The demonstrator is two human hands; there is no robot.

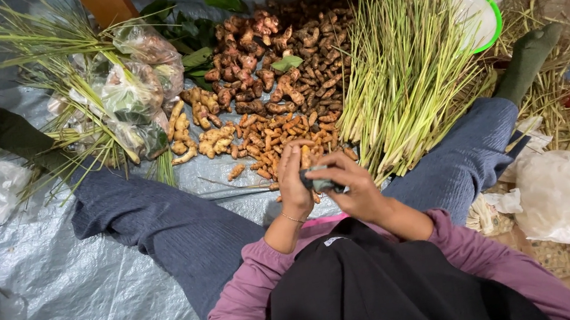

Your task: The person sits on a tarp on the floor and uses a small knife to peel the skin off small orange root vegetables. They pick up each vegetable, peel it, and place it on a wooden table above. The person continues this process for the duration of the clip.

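Observation:
My left hand (294,181) and my right hand (349,182) meet in front of me, both closed around a small dark bundle (320,179) held between them. An orange root piece (306,156) shows at my left fingertips. Just beyond my hands lies a pile of small orange turmeric roots (275,138). Behind it spread heaps of brown ginger-like roots (281,50). A thick bunch of lemongrass stalks (405,71) lies to the right of the roots, close to my right hand.
I sit with legs apart on a grey tarp (98,302). Plastic bags of greens and grass stalks (133,92) lie left. A white bowl with a green rim (474,10) sits far right. White plastic bags (558,197) rest by my right knee.

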